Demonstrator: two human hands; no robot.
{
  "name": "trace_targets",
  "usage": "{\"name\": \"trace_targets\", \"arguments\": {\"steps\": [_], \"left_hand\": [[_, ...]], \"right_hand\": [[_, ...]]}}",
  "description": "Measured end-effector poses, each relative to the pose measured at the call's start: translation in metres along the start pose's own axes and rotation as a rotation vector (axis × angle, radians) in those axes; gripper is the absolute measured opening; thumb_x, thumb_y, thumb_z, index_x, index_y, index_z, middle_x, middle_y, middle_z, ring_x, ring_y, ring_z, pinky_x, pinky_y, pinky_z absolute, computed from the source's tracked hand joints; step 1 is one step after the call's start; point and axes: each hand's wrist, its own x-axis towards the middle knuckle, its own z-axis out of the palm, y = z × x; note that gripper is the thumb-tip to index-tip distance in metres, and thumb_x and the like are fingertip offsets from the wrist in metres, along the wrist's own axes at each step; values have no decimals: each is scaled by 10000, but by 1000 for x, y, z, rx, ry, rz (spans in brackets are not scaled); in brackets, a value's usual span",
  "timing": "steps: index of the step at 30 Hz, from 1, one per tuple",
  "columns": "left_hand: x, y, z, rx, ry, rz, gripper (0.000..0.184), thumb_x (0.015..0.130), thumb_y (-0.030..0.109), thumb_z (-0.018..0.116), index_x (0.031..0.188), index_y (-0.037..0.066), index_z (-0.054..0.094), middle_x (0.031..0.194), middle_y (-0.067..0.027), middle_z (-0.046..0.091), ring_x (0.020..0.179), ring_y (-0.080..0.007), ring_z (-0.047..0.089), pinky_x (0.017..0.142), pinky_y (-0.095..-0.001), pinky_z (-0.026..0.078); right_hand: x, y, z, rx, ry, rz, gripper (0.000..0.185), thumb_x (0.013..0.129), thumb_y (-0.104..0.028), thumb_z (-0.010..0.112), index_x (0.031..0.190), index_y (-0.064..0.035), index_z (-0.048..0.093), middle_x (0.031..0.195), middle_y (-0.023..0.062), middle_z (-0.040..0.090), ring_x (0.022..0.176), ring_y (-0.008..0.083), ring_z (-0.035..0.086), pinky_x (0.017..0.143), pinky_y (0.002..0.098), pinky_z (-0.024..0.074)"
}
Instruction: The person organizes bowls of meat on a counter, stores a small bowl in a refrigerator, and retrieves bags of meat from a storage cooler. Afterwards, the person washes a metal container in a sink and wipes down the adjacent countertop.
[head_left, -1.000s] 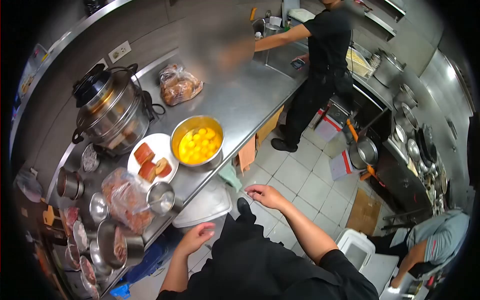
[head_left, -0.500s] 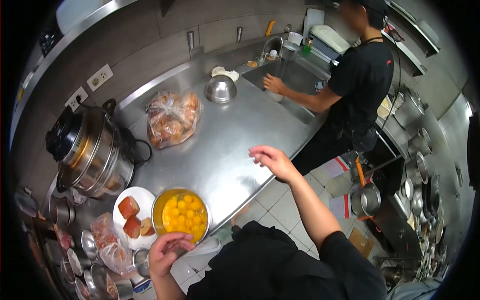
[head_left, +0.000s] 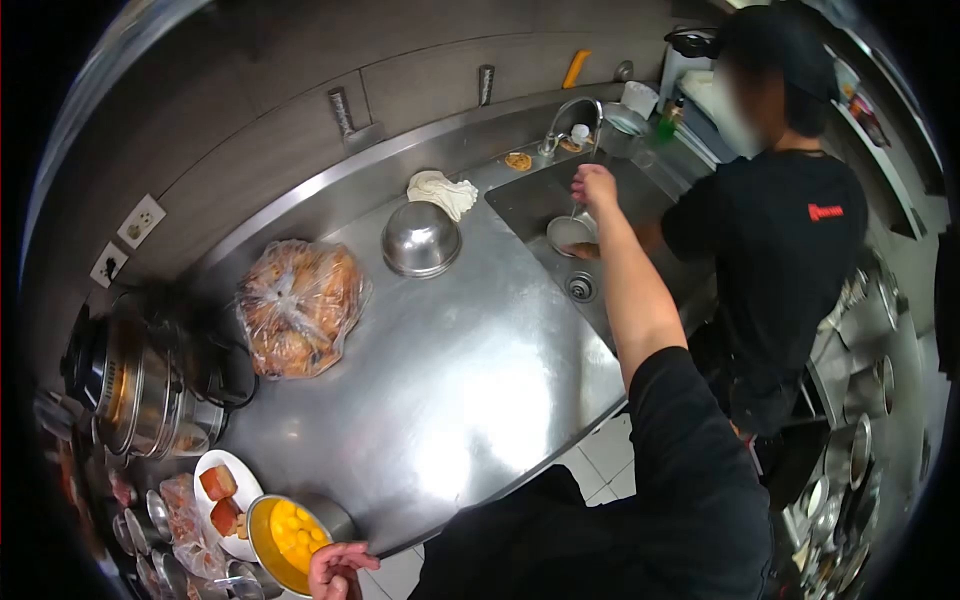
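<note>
My right hand (head_left: pixel 595 187) is stretched out over the sink (head_left: pixel 535 190), just below the tap (head_left: pixel 575 110). Its fingers are curled in, and I see nothing in them. Under it, in the basin, is a pale round bowl (head_left: pixel 568 234) with a co-worker's hand (head_left: pixel 580 250) at its rim. My left hand (head_left: pixel 342 568) hovers at the near side of a metal bowl of egg yolks (head_left: pixel 295 535), fingers loosely bent and apart, holding nothing. Beside that bowl stands a white plate (head_left: pixel 212 462) with browned meat blocks (head_left: pixel 218 483).
A bag of browned food (head_left: pixel 300 310), an upturned metal bowl (head_left: pixel 422 238) and a white cloth (head_left: pixel 442 193) lie on the steel counter (head_left: pixel 440 350). A metal cooker (head_left: pixel 150 390) stands at the left. A co-worker (head_left: pixel 775 240) stands at the sink's right.
My right hand has moved from above the counter to the sink, and its fingers have curled. The view has shifted towards the sink. The co-worker's hand is now lower in the basin.
</note>
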Motion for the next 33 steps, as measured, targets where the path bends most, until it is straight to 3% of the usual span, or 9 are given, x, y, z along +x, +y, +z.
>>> {"name": "trace_targets", "arguments": {"steps": [9, 12, 16, 19, 21, 23, 25, 29, 33], "left_hand": [[123, -85, 97, -13, 134, -233, 493, 892, 296, 617, 1269, -2, 510, 1186, -239, 577, 1004, -322, 591, 877, -459, 474], [176, -108, 130, -50, 189, -179, 318, 919, 213, 531, 1129, -26, 520, 1014, -209, 625, 776, -270, 633, 709, -377, 512], [269, -129, 172, 94, 90, -258, 191, 914, 90, 540, 1060, -29, 569, 979, -156, 647, 790, -192, 623, 725, -308, 501], [351, -143, 214, 150, -106, -264, 184, 922, 109, 551, 1062, -5, 582, 936, -105, 649, 764, -148, 598, 690, -269, 481], [415, -168, 247, 128, -219, -236, 185, 931, 134, 552, 1058, 3, 584, 912, -77, 645, 739, -126, 585, 641, -236, 461], [478, -184, 290, 213, -331, -170, 183, 944, 170, 556, 1054, 28, 589, 871, -31, 630, 675, -90, 545, 571, -200, 425], [531, -199, 352, 95, -347, -85, 191, 935, 208, 573, 1046, 56, 604, 837, -16, 631, 664, -84, 571, 569, -213, 445], [626, -225, 465, 145, -411, 33, 182, 902, 185, 582, 989, 28, 612, 787, -41, 629, 625, -108, 587, 496, -256, 467], [700, -249, 540, 97, -355, -90, 160, 907, 182, 566, 964, 34, 591, 767, -47, 620, 602, -121, 589, 486, -278, 489]], "right_hand": [[192, 32, -15, 74, 81, 91, 96, 887, -46, 526, 974, -68, 560, 751, 43, 593, 571, 144, 567, 451, 247, 472], [209, 21, -13, 64, -38, 48, 172, 886, -229, 645, 870, -82, 557, 589, 5, 526, 399, 115, 408, 363, 247, 306], [201, -12, -1, -62, 153, -21, 328, 880, -362, 614, 738, -84, 511, 570, 23, 483, 396, 150, 410, 356, 321, 309], [215, 11, -7, -172, 147, -257, 239, 897, -260, 560, 762, -70, 505, 594, 37, 498, 415, 156, 444, 367, 318, 361], [175, 29, -3, -92, 219, -219, 113, 887, -140, 510, 796, -73, 509, 627, 46, 528, 452, 153, 486, 379, 305, 401], [96, 37, -3, 130, -77, -104, 98, 915, -153, 502, 869, -76, 541, 729, 46, 585, 619, 145, 563, 522, 310, 449], [40, 92, -13, -221, -154, -386, 200, 925, -244, 540, 931, -54, 604, 767, 92, 618, 733, 188, 600, 663, 346, 475], [-91, 113, -55, -528, -171, 7, 258, 918, -272, 554, 1002, -53, 661, 900, 148, 673, 831, 290, 640, 747, 343, 487], [-153, 97, -104, -633, -216, -112, 183, 873, -181, 585, 971, -51, 669, 937, 144, 675, 891, 310, 641, 794, 356, 491]]}}
